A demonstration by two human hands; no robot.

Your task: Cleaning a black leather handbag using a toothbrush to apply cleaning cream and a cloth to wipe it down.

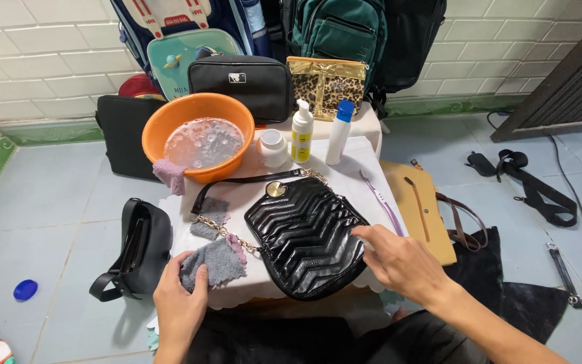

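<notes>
A glossy black quilted handbag [304,236] lies flat on the white-covered low table [365,168]; the right hand [399,259] rests its fingertips on the bag's right edge, while the left hand [180,300] presses on a grey cloth [213,261] just left of the bag, beside its gold chain [227,232]. Behind the bag stand an orange basin [198,135] of soapy water, a small white jar [272,147], a white pump bottle [302,131] and a blue-capped bottle [339,131]. A purple toothbrush [382,202] lies to the bag's right, and a tan bag [420,205] lies on the floor beyond it.
</notes>
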